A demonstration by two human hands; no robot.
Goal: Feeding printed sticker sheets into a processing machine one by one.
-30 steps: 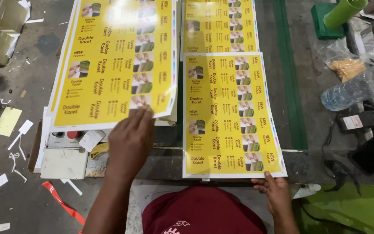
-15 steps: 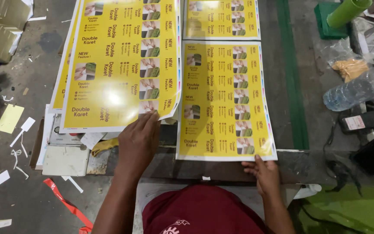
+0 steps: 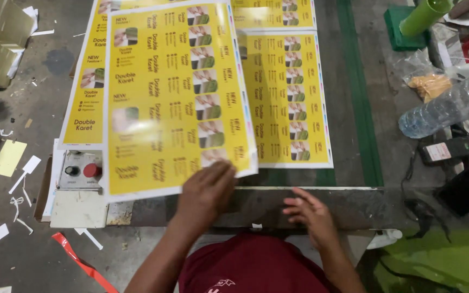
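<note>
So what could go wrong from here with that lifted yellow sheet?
1. The left hand grips the lifted yellow sheet only at its bottom edge, so the glossy sheet may sag or crease.
2. The right hand is off the flat sheet, which could shift.
3. The lifted sheet hangs over the control box and could brush its red button.

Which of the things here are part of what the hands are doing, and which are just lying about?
In use:
left hand lifting the top yellow printed sheet
right hand open, over the table edge
flat yellow sheet

Lying about:
plastic bottle
green tube
paper scraps
red strip
</note>
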